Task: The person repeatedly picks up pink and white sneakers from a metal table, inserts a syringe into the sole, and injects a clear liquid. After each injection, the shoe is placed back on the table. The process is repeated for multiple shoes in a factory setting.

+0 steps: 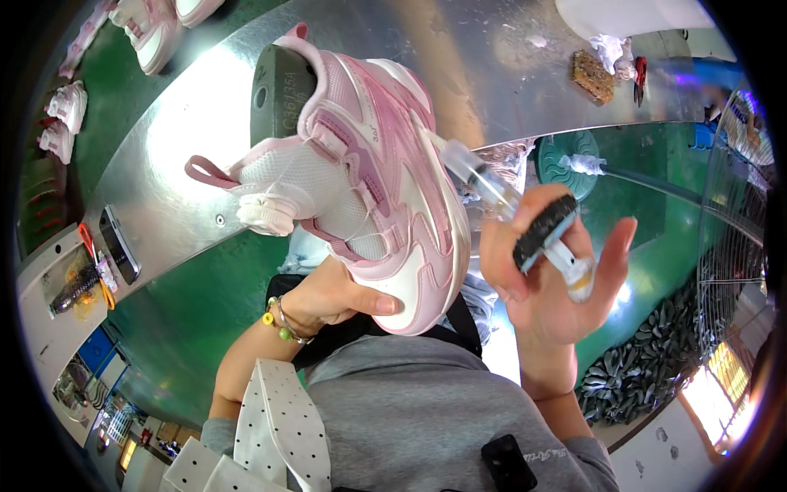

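Note:
A pink and white sneaker (402, 189) is tilted in front of me, toe toward my body, with a dark green shoe last (277, 94) in its heel opening. My left hand (328, 297) is closed around the toe, the thumb lying on the white toe cap. My right hand (549, 279) grips a clear plastic syringe (492, 184) with a black flange and white plunger. Its nozzle points at the shoe's side near the sole edge; I cannot tell whether it touches. The right thumb is raised beside the plunger end. White laces are bundled by the tongue.
A curved metal worktable (180, 148) bends around me. More pink and white shoes (147, 33) are at the upper left. A phone (120, 244) and orange-handled scissors (106, 279) lie at left. A brown sponge-like block (592, 77) is at upper right. Dark shoe lasts (648, 361) are piled lower right.

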Motion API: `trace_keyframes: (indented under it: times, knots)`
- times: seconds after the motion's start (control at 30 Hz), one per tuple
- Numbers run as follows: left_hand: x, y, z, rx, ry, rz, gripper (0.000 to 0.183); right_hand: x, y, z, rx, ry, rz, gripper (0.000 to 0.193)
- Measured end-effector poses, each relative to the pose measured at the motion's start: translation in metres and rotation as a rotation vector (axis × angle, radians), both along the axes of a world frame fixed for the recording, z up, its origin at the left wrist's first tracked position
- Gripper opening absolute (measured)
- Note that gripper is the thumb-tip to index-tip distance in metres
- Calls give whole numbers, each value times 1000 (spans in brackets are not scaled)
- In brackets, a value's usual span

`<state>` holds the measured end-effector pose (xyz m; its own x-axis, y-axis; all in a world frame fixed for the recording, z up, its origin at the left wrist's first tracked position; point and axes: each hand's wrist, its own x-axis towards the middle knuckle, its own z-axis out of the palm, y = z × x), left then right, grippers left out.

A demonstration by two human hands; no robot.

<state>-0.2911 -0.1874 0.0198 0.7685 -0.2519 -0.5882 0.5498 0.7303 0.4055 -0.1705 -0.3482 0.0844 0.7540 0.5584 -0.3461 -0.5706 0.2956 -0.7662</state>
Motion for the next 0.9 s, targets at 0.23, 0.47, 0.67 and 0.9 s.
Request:
trace_keyframes:
  times: [0.23,0.47,0.67,0.9]
  knots:
    - [4,-13,-6,-13,1,21,73,-24,-43,7,14,75,-36,75]
    - [25,-39,-8,-312,13,152,59,-31,-75,25,-112,-46,-54,62]
    - [61,-67,-23,-374,-78,222,57,-43,-97,24,-255,-178,-118,60]
    - [101,-82,-50,-450,-444,259,54,-38,-64,30,-364,-385,-193,71]
